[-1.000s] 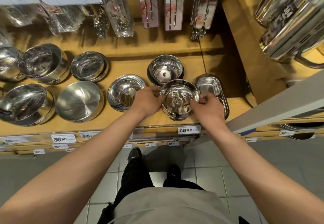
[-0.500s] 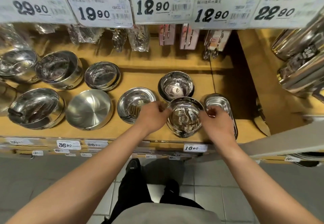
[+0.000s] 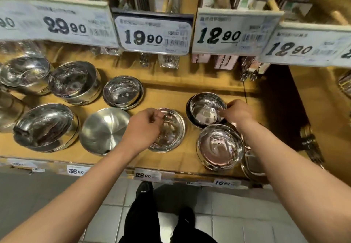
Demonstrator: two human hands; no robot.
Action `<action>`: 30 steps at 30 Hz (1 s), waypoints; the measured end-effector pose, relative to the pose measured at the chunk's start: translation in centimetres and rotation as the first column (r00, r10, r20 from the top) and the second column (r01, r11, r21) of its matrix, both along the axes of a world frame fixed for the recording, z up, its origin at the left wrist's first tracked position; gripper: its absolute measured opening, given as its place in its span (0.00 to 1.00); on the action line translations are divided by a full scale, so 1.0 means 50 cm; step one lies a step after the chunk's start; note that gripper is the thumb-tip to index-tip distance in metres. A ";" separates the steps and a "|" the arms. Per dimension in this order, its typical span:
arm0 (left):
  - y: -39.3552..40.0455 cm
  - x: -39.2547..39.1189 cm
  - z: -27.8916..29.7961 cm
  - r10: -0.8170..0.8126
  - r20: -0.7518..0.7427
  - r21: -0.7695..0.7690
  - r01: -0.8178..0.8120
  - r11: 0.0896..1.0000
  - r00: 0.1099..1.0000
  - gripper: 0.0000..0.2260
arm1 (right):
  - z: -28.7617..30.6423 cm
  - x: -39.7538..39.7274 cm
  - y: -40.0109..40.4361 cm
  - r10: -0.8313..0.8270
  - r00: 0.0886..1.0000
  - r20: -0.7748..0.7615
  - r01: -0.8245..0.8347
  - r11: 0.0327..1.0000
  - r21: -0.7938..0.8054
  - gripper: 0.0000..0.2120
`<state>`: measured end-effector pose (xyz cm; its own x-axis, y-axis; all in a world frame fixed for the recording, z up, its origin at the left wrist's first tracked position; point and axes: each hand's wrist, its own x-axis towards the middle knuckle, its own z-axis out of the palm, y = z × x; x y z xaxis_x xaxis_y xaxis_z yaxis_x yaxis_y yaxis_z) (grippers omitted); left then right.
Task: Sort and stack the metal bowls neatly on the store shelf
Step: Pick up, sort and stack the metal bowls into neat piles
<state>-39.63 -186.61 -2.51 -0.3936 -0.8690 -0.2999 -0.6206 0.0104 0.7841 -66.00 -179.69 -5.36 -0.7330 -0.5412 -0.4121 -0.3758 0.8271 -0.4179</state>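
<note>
- Your right hand pinches the near rim of the rear bowl, which sits at the back of the shelf.
- Your left hand, fingers curled, hovers over the shallow dish; whether it grips the rim, I cannot tell.
- These bowls are likely light, stiff and slippery; take the rim, thumb inside.
- The front bowl stands just before the rear one; the price tags overhang above.

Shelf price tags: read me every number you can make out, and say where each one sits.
"29 90": upper rail tag
"19 90": dark-framed upper tag
"12 90": upper tag
"12 90": rightmost upper tag
"36 90": lower edge tag
"22 90": lower edge tag
"16 90": lower edge tag
Small print, barcodes and other tags: blurred.
</note>
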 end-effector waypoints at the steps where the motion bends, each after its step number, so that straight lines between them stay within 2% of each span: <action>1: -0.004 0.000 -0.006 -0.004 0.007 -0.003 0.005 1.000 1.000 0.08 | -0.001 -0.001 -0.004 0.020 0.999 -0.043 -0.019 1.000 0.021 0.09; 4: -0.016 -0.009 -0.011 -0.031 0.020 -0.017 0.032 0.999 0.999 0.08 | 0.001 -0.002 -0.008 0.011 0.995 -0.100 -0.015 0.999 -0.041 0.07; 8: -0.033 -0.039 -0.003 -0.071 -0.010 -0.026 0.071 0.997 0.997 0.06 | 0.034 0.001 0.006 -0.089 0.985 -0.151 0.042 0.956 -0.289 0.08; 11: -0.048 -0.076 0.003 -0.120 -0.021 -0.028 0.119 0.992 0.993 0.07 | 0.065 0.002 0.027 -0.245 0.966 0.088 0.258 0.864 -0.431 0.10; 13: -0.060 -0.104 0.005 -0.167 0.026 -0.049 0.168 0.985 0.986 0.08 | 0.078 -0.001 0.050 -0.319 0.882 0.346 0.453 0.772 -0.445 0.06; 15: -0.071 -0.135 0.002 -0.217 0.085 -0.081 0.224 0.971 0.973 0.07 | 0.089 0.000 0.078 -0.337 0.796 0.503 0.563 0.720 -0.407 0.02; 18: -0.086 -0.186 -0.006 -0.276 0.173 -0.121 0.299 0.947 0.945 0.09 | 0.097 0.003 0.122 -0.384 0.728 0.568 0.644 0.667 -0.375 0.02; 23: -0.110 -0.256 -0.048 -0.420 0.368 -0.038 0.465 0.885 0.830 0.08 | 0.106 0.012 0.178 -0.403 0.648 0.646 0.726 0.583 -0.365 0.15; 27: -0.119 -0.286 -0.077 -0.475 0.450 0.017 0.524 0.851 0.756 0.07 | 0.118 0.036 0.200 -0.402 0.617 0.676 0.768 0.493 -0.408 0.07; 30: -0.128 -0.295 -0.075 -0.467 0.479 -0.020 0.541 0.841 0.743 0.06 | 0.124 0.054 0.208 -0.392 0.612 0.687 0.782 0.433 -0.449 0.09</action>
<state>-54.36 -193.00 -6.26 -0.6449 -0.6289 -0.4342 -0.7639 0.5135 0.3908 -63.30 -169.28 0.82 -0.8215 -0.2813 -0.4959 0.4673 0.1661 -0.8683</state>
